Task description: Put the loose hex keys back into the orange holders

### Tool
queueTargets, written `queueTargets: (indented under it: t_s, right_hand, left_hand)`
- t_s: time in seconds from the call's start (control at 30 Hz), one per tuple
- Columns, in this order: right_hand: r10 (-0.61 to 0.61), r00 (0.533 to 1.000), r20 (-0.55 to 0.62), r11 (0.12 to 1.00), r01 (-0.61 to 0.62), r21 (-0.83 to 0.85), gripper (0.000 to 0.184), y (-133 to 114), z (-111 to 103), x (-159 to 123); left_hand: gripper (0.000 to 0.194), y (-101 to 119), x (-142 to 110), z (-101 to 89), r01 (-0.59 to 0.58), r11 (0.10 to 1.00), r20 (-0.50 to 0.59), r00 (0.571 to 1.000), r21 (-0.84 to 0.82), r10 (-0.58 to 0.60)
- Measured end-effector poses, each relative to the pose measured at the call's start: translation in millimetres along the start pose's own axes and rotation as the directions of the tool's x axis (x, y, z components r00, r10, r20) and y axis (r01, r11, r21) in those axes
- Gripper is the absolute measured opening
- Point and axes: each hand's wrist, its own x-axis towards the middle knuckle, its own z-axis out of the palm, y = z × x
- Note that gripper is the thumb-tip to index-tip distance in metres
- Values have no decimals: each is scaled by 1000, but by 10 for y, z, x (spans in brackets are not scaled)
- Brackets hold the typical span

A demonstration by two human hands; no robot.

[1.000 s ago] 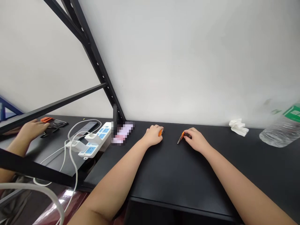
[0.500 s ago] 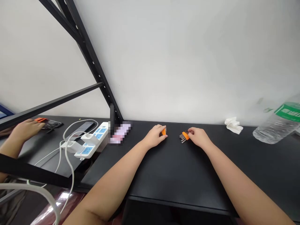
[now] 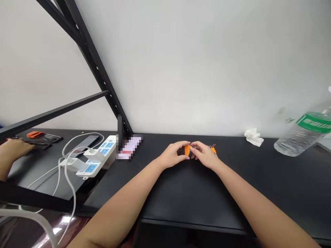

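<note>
My left hand point(image 3: 172, 157) and my right hand point(image 3: 206, 156) meet at the middle of the black table point(image 3: 196, 193), close to the wall. Between them is a small orange hex key holder point(image 3: 187, 150) with dark keys in it. The left fingers are closed round the holder. My right thumb and fingers pinch at its right side, on the keys. A second orange piece with keys point(image 3: 213, 149) lies on the table just behind my right hand, free of it.
A white power strip point(image 3: 99, 156) with plugs and white cables, a dark phone point(image 3: 86, 141) and a black rack post point(image 3: 103, 82) stand to the left. Another person's hand point(image 3: 12, 150) rests by an orange key set point(image 3: 34, 134). A tissue point(image 3: 253, 137) and a plastic bottle point(image 3: 302, 134) lie on the right.
My hands moved together from being apart. The right hand let go of its own orange key set, which now lies behind it, and took hold of the holder in my left hand.
</note>
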Motion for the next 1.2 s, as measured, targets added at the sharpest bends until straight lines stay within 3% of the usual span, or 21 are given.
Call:
queueTargets:
  t_s: [0.13, 0.3, 0.4, 0.63, 0.87, 1.07, 1.2]
  right_hand:
    - [100, 995, -2, 994, -100, -34, 30, 2, 83, -13]
    - [210, 955, 208, 933, -259, 248, 43, -57, 79, -41]
    - [209, 932, 297, 905, -299, 302, 46, -117, 31, -65]
    - [163, 953, 254, 889, -254, 381, 43, -108, -6, -84]
    - [152, 948, 279, 792, -286, 539, 42, -75, -35, -91]
    - [257, 911, 324, 795, -390, 465, 36, -42, -92, -93]
    - [238, 929, 285, 788, -356, 503, 35, -66, -63, -109]
  left_hand:
    - [63, 1, 2, 69, 23, 999, -6, 1000, 28, -23]
    - [53, 18, 4, 69, -41, 994, -27, 999, 105, 44]
    - [51, 51, 11, 69, -72, 996, -14, 997, 59, 73]
    - [51, 135, 35, 37, -15, 1000, -12, 1000, 4, 15]
    - [46, 114, 24, 26, 1, 1000, -27, 1000, 4, 0]
    - [48, 81, 3, 48, -47, 996, -9, 999, 79, 48]
    - [47, 87, 4, 41, -62, 992, 4, 998, 107, 62]
